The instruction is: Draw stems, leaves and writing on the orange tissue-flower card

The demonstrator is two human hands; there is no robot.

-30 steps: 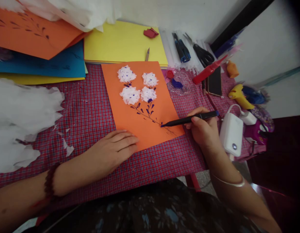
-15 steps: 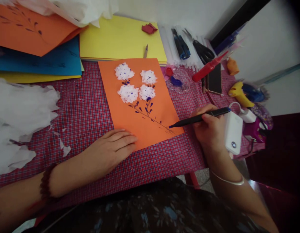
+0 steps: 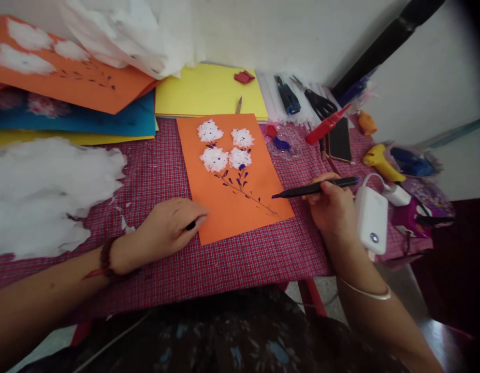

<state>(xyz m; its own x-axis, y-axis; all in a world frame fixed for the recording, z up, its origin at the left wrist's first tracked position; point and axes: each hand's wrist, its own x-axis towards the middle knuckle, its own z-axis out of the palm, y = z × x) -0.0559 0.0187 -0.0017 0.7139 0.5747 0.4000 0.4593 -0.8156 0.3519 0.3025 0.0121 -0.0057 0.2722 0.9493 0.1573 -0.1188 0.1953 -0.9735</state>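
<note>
At the left edge of the bench lies a heap of white tissue paper, torn scraps trailing off it onto the red checked cloth. Toward the far left corner sit stacked sheets: an orange one with white tufts, a blue one beneath, yellow below that.

The left hand, half a second ago flat with fingers spread on the near left corner of the orange card, has curled up and slid back to the card's edge; its grip is now closed on a small dark thing, too little of it showing to name. So the card is no longer pressed down by a flat palm.

The card lies mid-bench, bearing four white tissue flowers and a blue painted stem with leaves running toward its near right corner.

The right hand has lifted the black pen: its tip was on the card's stem line and now hangs just off the card's right edge, clear of the paper. The grip is closed around the pen. By my judgement the stroke has stopped.

Rightward stand a white power bank, a phone, a red tube, scissors and a yellow glue gun. A pale wall closes the far side.
</note>
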